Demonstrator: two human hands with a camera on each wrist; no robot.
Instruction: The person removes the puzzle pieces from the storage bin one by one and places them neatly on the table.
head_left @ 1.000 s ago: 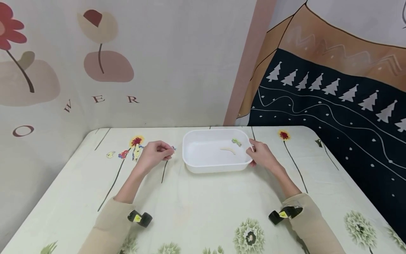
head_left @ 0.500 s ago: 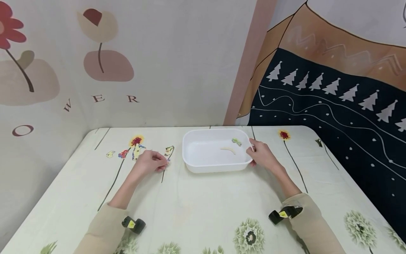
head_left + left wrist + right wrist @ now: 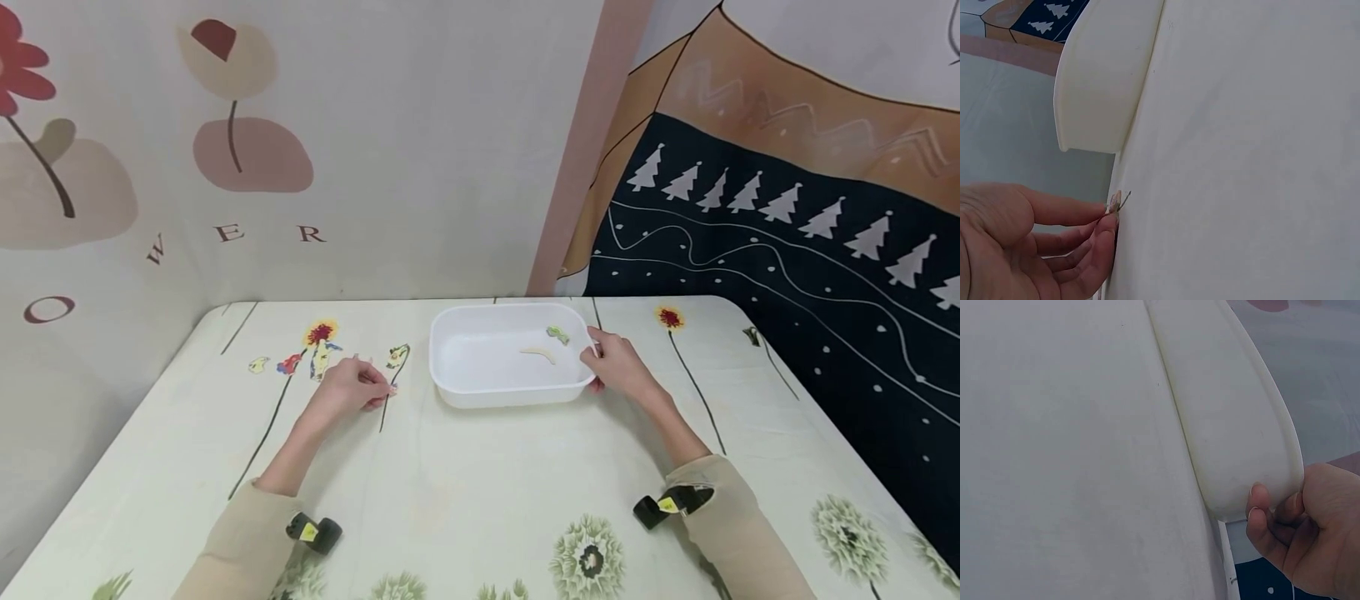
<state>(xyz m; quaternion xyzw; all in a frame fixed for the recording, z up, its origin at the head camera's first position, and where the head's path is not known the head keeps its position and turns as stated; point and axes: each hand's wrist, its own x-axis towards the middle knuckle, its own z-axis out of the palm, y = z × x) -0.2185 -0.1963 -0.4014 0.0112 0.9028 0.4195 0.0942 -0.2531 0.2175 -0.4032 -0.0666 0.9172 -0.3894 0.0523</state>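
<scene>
My left hand [image 3: 347, 385] is low over the table, left of a white plastic tray [image 3: 480, 392]. In the left wrist view its thumb and fingertips pinch a small flat piece [image 3: 1115, 201], pale and pinkish, too small to name by kind. My right hand [image 3: 622, 364] grips the tray at its right end, thumb over the rim and fingers beneath, as the right wrist view also shows. Inside the tray lie a small green piece [image 3: 558, 335] and a curved cream strip [image 3: 537, 354].
Beyond my left hand are a red and blue piece [image 3: 289, 364], a yellow and blue piece [image 3: 321, 361] and a pale yellow piece [image 3: 258, 365]. A yellow-green shape [image 3: 398, 357] shows beside the tray. The tablecloth [image 3: 480, 467] has printed flowers; a fabric backdrop [image 3: 420, 167] stands behind.
My left hand has drawn back left and nearer to me, away from the tray, uncovering the yellow-green shape. The right hand and the tray have stayed in place.
</scene>
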